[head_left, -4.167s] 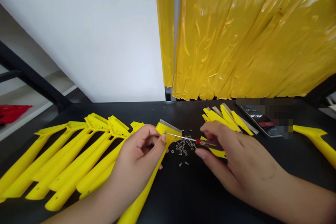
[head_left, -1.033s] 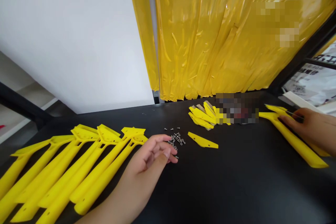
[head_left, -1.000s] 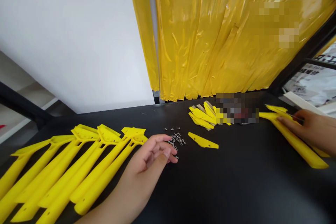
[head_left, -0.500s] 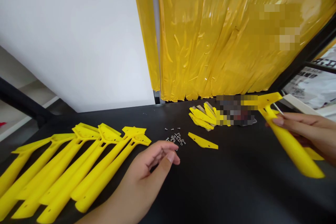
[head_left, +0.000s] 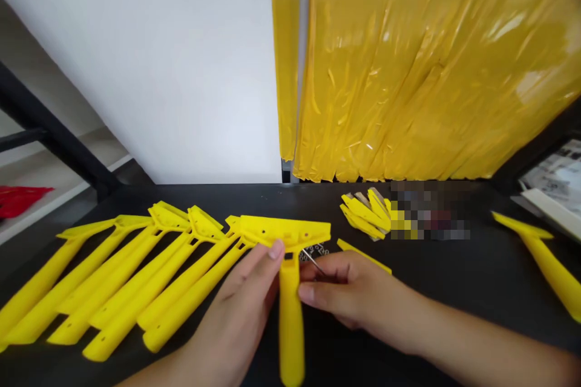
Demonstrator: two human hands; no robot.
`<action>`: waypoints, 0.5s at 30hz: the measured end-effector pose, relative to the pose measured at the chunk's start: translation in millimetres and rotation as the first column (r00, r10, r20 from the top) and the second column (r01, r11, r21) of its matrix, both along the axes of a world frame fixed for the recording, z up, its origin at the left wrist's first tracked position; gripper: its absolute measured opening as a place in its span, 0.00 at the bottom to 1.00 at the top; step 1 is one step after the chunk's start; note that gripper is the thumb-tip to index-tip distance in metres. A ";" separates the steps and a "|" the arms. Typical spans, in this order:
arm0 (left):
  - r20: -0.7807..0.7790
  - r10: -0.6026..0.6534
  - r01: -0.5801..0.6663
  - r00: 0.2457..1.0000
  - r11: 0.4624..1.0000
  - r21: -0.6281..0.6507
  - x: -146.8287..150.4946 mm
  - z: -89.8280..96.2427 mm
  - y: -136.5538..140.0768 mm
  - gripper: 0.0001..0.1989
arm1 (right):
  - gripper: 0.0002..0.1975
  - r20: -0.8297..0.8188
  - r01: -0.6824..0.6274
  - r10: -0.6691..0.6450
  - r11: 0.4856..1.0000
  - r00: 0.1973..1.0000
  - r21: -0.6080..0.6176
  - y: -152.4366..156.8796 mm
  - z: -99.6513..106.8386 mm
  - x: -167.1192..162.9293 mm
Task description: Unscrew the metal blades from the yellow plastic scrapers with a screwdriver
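In the middle of the head view, a T-shaped yellow plastic scraper handle (head_left: 292, 308) stands upright, its wide head with two small holes at the top. My left hand (head_left: 254, 284) is closed on it just below the head, thumb on the front face. A thin metal rod (head_left: 313, 262) pokes out of my closed right hand (head_left: 354, 287), slanting towards the handle's neck; the rest of the rod is hidden. The right thumb touches or nearly touches the shaft. Behind the hands lie small metal screws and nuts (head_left: 321, 250), partly covered.
Several similar yellow handles (head_left: 131, 272) lie in a row on the black table (head_left: 431, 290) at left. Another yellow handle (head_left: 544, 260) rests far right. Flat yellow plates (head_left: 365, 214) are piled at the back, with one loose plate (head_left: 363, 256) nearer.
My right hand has brought the yellow handle from the right to the middle, and my left hand has taken hold of it. The view has turned slightly left.
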State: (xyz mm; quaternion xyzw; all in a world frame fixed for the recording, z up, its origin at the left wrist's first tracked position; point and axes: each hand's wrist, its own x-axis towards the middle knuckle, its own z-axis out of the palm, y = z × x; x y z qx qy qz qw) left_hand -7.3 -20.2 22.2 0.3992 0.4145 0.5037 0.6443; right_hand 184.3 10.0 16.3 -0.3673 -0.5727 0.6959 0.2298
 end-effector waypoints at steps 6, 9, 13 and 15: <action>0.029 0.107 -0.104 0.994 0.990 -0.095 -5.9 -6.9 13.7 0.16 | 0.13 0.045 0.074 -0.112 0.859 0.993 0.507 6.4 -9.2 19.3; -0.022 0.008 -0.009 1.000 0.999 -0.036 -4.7 -6.4 17.6 0.19 | 0.19 0.052 0.031 -0.092 0.723 0.994 0.690 8.3 -12.9 24.3; -0.078 -0.041 0.031 0.996 0.993 -0.116 -3.2 -7.9 21.2 0.23 | 0.31 0.009 0.046 -0.094 0.562 0.995 0.826 10.0 -18.0 23.1; -0.109 -0.029 0.013 0.994 0.989 -0.149 -4.8 -11.5 24.0 0.23 | 0.31 -0.009 0.079 -0.134 0.524 0.991 0.848 10.6 -16.8 22.1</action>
